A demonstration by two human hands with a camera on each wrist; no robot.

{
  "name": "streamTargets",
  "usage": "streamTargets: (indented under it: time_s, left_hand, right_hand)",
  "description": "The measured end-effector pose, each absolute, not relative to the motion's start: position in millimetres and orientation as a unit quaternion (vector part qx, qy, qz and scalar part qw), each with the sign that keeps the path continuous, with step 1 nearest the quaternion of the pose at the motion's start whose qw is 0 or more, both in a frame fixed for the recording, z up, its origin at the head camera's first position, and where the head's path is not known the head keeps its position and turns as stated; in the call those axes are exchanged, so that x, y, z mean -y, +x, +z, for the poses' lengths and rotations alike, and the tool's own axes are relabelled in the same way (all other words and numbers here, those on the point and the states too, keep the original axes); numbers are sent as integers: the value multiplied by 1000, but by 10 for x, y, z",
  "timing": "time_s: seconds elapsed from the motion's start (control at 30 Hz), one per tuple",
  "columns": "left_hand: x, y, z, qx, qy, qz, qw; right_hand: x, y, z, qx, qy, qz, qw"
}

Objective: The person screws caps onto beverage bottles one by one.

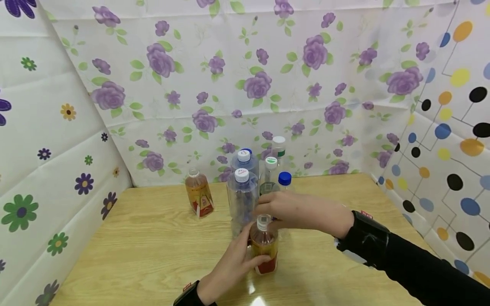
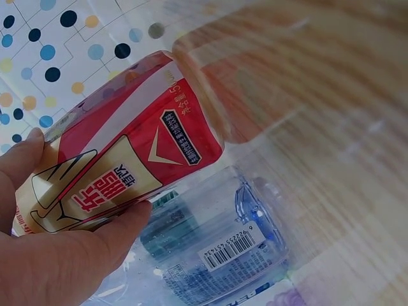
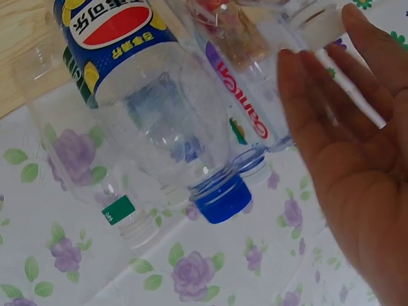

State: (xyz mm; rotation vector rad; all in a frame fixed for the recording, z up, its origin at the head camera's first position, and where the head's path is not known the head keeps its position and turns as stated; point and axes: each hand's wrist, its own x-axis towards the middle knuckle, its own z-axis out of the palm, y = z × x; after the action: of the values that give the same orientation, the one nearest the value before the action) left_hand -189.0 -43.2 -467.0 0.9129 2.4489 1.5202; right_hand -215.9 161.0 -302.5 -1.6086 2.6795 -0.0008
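My left hand (image 1: 239,255) grips a red-and-gold drink bottle (image 1: 265,250) round its label, thumb in front. In the left wrist view the bottle's red lower part (image 2: 172,127) extends past the fingers, its base right at the wooden table. My right hand (image 1: 302,212) is at the top of this bottle. In the right wrist view its fingers (image 3: 306,102) are fairly straight and spread beside the whitish bottle neck (image 3: 315,25). A blue-capped bottle with a Pepsi-style label (image 3: 121,32) and a Ganten water bottle (image 3: 239,95) stand close to the right hand.
A second red-and-gold bottle (image 1: 200,193), uncapped, stands at the left. Two large clear bottles with white caps (image 1: 242,174) stand behind the hands, beside green-labelled bottles (image 1: 271,163) and a blue cap (image 1: 285,178). Patterned sheets (image 1: 210,85) enclose the wooden table (image 1: 153,246).
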Motion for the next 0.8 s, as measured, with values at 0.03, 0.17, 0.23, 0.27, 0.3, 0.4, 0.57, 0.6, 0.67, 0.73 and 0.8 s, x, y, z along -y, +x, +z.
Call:
streamTargets:
  time_s: [0.03, 0.17, 0.23, 0.27, 0.3, 0.4, 0.57, 0.6, 0.67, 0.73, 0.8]
  left_hand:
    - [431, -1890, -4675, -809, 300, 502, 59]
    - [436, -1884, -4684, -810, 299, 501, 56]
    - [437, -1884, -4683, -808, 302, 502, 56]
    - [438, -1885, -4681, -808, 304, 502, 54]
    - [437, -1887, -4678, -808, 304, 502, 51]
    - [436, -1891, -4661, -808, 302, 504, 49]
    - [436, -1896, -4647, -811, 296, 503, 49]
    - [435, -1897, -4648, -811, 296, 502, 48]
    - [434, -1896, -4652, -812, 298, 500, 46]
    - [431, -1896, -4658, -813, 299, 498, 43]
    - [427, -1895, -4663, -811, 301, 500, 42]
  right_hand:
    - [-1615, -2166, -3022, -850, -527, 9, 1]
    - [-1621, -2172, -3011, -827, -561, 29, -13]
    - [-1618, -2162, -3013, -827, -561, 41, -16]
    - [-1617, -2155, -3015, -828, -559, 45, -19]
    - [-1614, -2149, -3018, -830, -555, 49, -23]
    - [-1599, -2128, -3027, -845, -532, 51, -24]
    - [-1565, -2115, -3054, -863, -502, 48, -22]
    - [-1562, -2113, -3058, -865, -499, 48, -22]
    - [-1557, -2118, -3066, -867, -496, 39, -19]
    - [-1561, -2126, -3070, -870, -492, 23, -12]
    - [-1571, -2136, -3068, -872, -489, 7, 0]
